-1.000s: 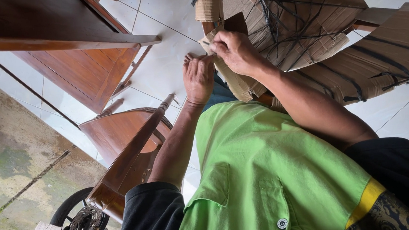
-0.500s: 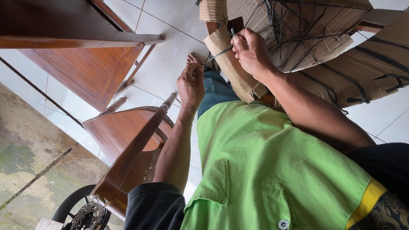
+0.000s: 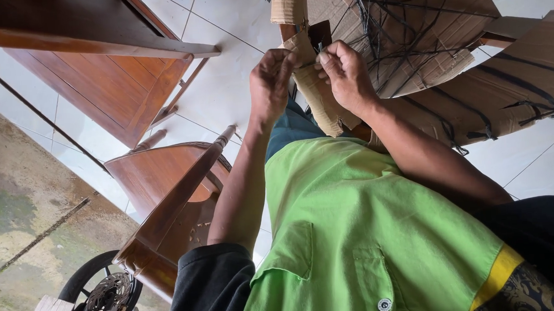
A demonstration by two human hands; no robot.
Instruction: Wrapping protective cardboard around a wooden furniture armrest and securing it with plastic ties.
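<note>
Head view, both hands (image 3: 307, 77) pinching (fingertips together) cardboard strip (image 3: 322, 101)

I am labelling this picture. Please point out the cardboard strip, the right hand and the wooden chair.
cardboard strip (image 3: 322, 101), head view, lower flat part.
right hand (image 3: 346, 74), head view, back of hand.
wooden chair (image 3: 163, 175), head view, seat panel.

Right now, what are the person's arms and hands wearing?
Nothing covers the left hand or the right hand: no gloves, and I see no rings or watch. Both forearms are bare too. Black short sleeves end near the elbows, under a bright green vest with a yellow stripe and a round button.
</note>
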